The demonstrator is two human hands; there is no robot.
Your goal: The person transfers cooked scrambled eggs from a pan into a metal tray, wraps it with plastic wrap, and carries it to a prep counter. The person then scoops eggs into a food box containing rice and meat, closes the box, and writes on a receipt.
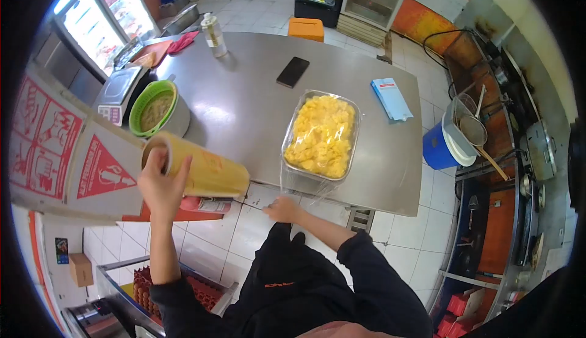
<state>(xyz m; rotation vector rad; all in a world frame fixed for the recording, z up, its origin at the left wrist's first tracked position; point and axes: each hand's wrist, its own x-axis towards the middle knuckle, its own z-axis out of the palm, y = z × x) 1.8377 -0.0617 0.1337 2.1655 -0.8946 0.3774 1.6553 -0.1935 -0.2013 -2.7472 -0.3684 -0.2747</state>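
Observation:
My left hand grips the end of a big yellowish roll of cling film, fingers inside the core and thumb on the outside. The roll lies tilted at the table's front left edge. In front of my body, my right hand is closed on the edge of a sheet of clear film, which hangs from a metal tray. The tray stands at the table's front and is filled with yellow, lumpy food. Shiny, wrinkled film covers the food.
On the steel table are a phone, a blue box, a bottle and a green basket in a pot. A scale stands behind the basket. To the right, strainers rest over a blue bucket.

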